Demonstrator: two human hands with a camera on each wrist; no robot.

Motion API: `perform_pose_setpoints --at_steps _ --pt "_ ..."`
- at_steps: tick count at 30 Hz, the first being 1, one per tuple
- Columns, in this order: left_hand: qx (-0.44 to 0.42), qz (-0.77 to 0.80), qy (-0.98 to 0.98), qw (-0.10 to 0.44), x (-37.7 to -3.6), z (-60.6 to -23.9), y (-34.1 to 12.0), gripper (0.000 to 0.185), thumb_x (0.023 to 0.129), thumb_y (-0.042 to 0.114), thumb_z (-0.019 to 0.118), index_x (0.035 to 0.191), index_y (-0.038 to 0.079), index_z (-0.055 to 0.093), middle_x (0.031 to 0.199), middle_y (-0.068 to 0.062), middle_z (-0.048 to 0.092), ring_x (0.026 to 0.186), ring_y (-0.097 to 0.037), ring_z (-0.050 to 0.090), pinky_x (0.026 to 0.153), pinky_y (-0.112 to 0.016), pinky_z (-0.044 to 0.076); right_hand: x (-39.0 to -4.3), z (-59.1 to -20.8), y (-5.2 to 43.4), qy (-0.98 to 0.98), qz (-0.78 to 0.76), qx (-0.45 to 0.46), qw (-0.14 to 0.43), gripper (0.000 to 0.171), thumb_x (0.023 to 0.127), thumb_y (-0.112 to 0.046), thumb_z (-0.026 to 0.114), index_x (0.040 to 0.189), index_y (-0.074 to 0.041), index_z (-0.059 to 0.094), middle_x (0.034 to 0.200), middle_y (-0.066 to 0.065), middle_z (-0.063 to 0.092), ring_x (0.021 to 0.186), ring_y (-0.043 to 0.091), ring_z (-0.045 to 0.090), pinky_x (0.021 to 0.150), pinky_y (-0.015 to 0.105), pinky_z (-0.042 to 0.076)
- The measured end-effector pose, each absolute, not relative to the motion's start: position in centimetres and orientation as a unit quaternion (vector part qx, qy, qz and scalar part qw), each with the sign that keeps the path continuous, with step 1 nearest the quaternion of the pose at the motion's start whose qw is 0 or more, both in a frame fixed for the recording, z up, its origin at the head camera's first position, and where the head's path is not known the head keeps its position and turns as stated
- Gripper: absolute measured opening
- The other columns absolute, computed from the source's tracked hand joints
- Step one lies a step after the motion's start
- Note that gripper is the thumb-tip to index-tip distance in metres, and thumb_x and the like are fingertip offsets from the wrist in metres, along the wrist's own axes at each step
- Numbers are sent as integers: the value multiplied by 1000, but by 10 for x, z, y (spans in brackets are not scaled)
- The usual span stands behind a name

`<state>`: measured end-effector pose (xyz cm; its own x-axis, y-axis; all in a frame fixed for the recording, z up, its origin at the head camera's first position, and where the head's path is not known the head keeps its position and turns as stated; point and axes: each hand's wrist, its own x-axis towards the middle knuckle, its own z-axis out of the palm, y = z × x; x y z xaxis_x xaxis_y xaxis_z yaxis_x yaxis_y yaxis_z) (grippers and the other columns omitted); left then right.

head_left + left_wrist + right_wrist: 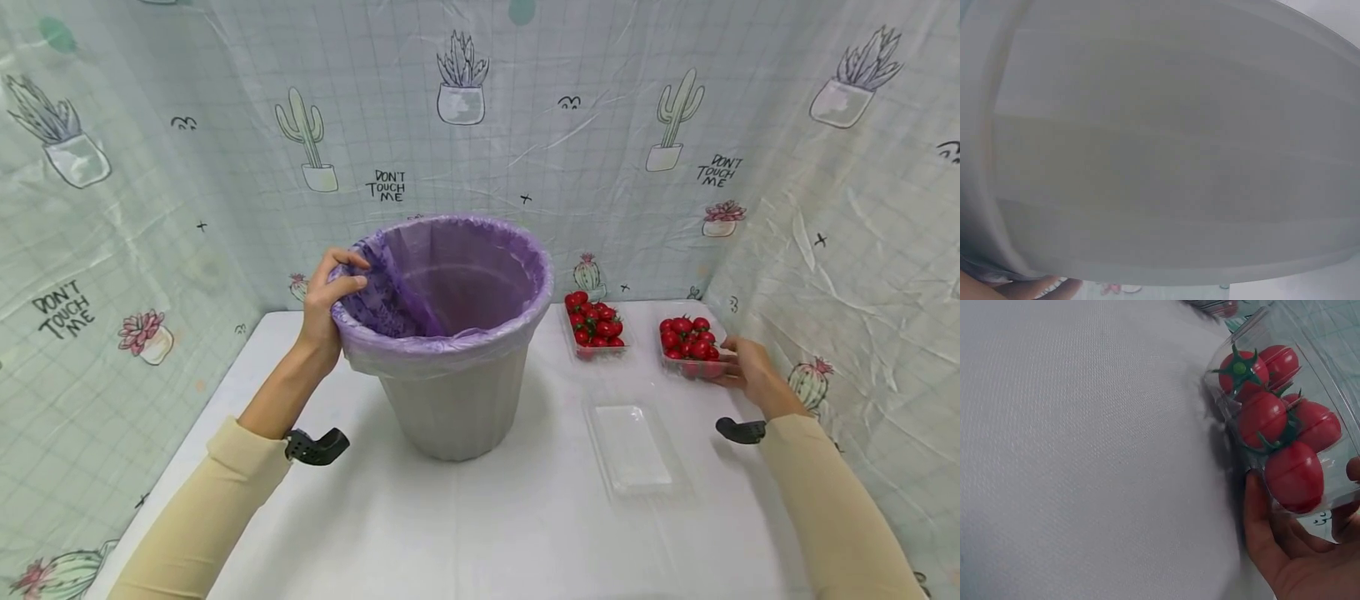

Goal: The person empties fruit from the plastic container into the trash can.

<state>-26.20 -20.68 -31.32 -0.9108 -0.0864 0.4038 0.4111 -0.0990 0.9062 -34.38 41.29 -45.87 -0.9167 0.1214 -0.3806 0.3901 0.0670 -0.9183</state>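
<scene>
Gripping clear plastic tomato punnet (693, 350), ribbed bin (450, 400)

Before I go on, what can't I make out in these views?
- Bin floor: head view, hidden by the purple liner and near rim.
- Left hand grip: left wrist view is filled by the blurred bin wall.
- Right hand fingertips: head view, hidden behind the tomato tray; right wrist view cuts the hand off.
</scene>
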Motion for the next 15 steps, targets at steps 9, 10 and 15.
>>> perform_pose_setpoints --at_steps 9,10,15 --pt "-127 -735 -644 170 -262 -312 -206 22 86 11 49 100 20 63 111 -2 54 105 -23 50 88 -29 41 -348 -465 409 751 -638 145 94 72 107 -44 30 164 -8 6 131 27 44 74 4 66 71 28 59" --pt "-127 -735 -644 169 -262 -312 -206 21 86 11 49 100 20 63 111 -2 53 105 -23 50 88 -29 41 -348 -466 410 745 -645 141 100 71 108 -45 30 165 -12 5 142 34 36 75 2 64 72 28 59" --pt "-126 -735 -644 171 -263 -312 -206 21 86 11 49 99 19 63 111 -2 54 105 -23 50 88 -30 41 -346 -463 410 724 -663 130 142 68 109 -49 25 165 -25 -5 171 21 -16 98 7 60 77 26 59"
